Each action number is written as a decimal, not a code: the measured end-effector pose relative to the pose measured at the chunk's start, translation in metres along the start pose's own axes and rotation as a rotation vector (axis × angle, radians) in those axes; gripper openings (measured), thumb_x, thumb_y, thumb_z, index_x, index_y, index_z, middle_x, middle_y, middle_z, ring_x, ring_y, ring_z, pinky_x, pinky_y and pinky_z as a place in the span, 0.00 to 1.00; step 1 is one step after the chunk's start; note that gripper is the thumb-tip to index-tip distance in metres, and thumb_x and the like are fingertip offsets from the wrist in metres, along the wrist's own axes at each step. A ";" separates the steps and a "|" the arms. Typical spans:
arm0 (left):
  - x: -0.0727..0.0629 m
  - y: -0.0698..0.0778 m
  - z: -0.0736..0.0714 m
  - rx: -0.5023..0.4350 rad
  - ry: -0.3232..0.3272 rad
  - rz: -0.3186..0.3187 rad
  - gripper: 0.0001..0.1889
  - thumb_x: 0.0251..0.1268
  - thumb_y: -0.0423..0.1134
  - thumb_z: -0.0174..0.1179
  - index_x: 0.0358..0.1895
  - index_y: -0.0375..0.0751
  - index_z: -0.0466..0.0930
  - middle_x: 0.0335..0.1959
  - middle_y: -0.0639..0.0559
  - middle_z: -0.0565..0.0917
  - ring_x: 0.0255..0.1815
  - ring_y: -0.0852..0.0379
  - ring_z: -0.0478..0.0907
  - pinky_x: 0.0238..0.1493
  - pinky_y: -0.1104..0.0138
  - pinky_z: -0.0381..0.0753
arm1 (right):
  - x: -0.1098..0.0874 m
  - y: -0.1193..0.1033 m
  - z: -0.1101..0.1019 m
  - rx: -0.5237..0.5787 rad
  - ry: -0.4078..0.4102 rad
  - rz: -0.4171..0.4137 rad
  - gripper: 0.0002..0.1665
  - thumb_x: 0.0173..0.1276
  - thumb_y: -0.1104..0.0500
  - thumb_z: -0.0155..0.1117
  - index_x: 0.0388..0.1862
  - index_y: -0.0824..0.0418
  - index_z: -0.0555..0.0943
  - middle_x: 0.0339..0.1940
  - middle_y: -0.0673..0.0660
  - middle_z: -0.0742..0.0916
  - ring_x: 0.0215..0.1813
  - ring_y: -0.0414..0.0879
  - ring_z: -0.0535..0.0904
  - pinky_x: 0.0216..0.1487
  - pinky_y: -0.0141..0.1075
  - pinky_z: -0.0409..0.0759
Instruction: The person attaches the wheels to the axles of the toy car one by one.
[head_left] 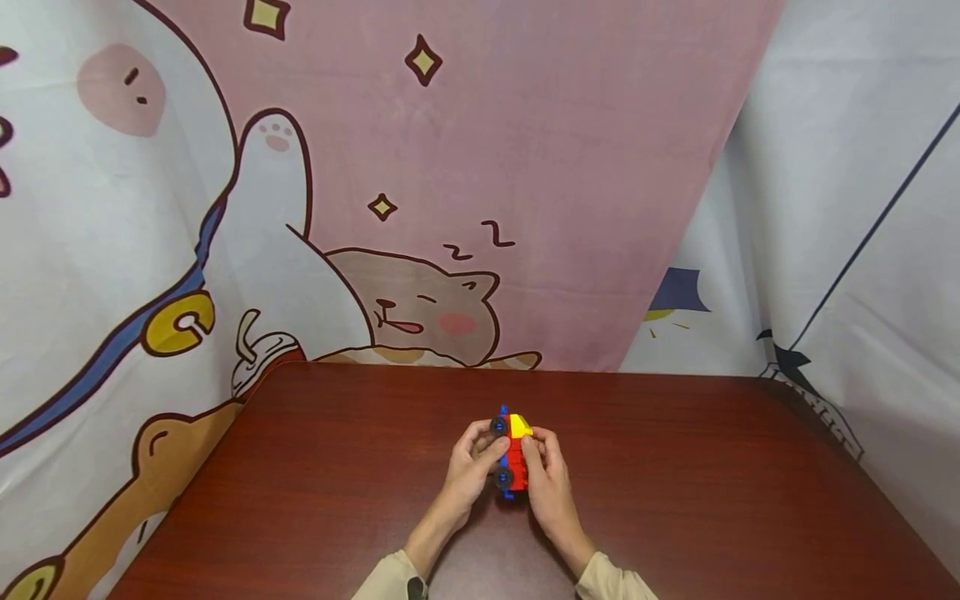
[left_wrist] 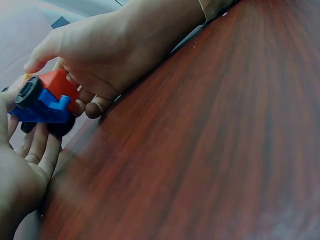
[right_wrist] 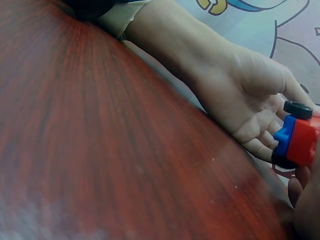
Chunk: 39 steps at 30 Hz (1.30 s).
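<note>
A small toy truck (head_left: pixel 516 462) with a red body, yellow cab, blue base and black wheels is held between both hands above the table. My left hand (head_left: pixel 471 468) grips its wheeled side, thumb near the middle of the body. On the opposite side, my right hand (head_left: pixel 551 483) holds it by the red and yellow part. In the left wrist view the toy truck (left_wrist: pixel 47 102) shows its blue end and dark wheels. From the right wrist, only part of the toy truck (right_wrist: pixel 300 137) appears at the frame's edge.
A dark reddish-brown wooden table (head_left: pixel 675 483) spreads under the hands. Behind it hangs a pink and white cloth (head_left: pixel 585 167) printed with cartoon animals; a pale cloth (head_left: pixel 862 208) hangs on the right side.
</note>
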<state>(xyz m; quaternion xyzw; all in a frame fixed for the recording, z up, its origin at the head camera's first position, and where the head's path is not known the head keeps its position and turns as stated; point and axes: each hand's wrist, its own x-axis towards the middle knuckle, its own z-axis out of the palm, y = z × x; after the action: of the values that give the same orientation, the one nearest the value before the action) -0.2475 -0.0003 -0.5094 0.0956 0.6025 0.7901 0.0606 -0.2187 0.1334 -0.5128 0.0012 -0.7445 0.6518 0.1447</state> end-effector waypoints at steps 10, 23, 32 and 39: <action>0.001 0.001 -0.001 -0.191 -0.026 -0.034 0.11 0.74 0.40 0.56 0.55 0.45 0.71 0.45 0.58 0.82 0.47 0.63 0.79 0.50 0.69 0.78 | 0.000 0.001 -0.001 -0.032 -0.034 0.016 0.15 0.79 0.51 0.52 0.51 0.60 0.77 0.33 0.55 0.80 0.29 0.39 0.75 0.30 0.32 0.79; 0.000 -0.001 -0.001 -0.144 -0.060 -0.066 0.14 0.76 0.42 0.55 0.58 0.40 0.71 0.48 0.57 0.82 0.49 0.62 0.79 0.53 0.69 0.77 | -0.002 -0.004 -0.001 0.072 -0.087 -0.013 0.11 0.79 0.57 0.52 0.51 0.64 0.70 0.27 0.52 0.79 0.22 0.42 0.73 0.24 0.33 0.75; 0.002 -0.005 0.000 0.059 0.151 0.143 0.19 0.66 0.33 0.65 0.56 0.31 0.73 0.49 0.38 0.79 0.44 0.60 0.79 0.45 0.74 0.79 | -0.001 -0.002 0.001 0.057 -0.033 -0.024 0.14 0.78 0.55 0.54 0.52 0.63 0.67 0.36 0.59 0.83 0.36 0.40 0.78 0.36 0.31 0.78; 0.001 -0.005 -0.001 0.099 0.155 0.200 0.12 0.66 0.33 0.64 0.50 0.30 0.80 0.43 0.35 0.83 0.38 0.63 0.80 0.41 0.74 0.80 | 0.001 0.000 0.001 0.034 -0.027 -0.019 0.15 0.77 0.54 0.57 0.53 0.61 0.67 0.32 0.57 0.82 0.33 0.40 0.75 0.32 0.29 0.74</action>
<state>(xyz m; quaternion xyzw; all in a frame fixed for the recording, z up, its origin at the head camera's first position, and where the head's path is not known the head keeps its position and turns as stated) -0.2490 0.0002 -0.5143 0.0967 0.6312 0.7664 -0.0699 -0.2195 0.1326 -0.5124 0.0194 -0.7352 0.6628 0.1409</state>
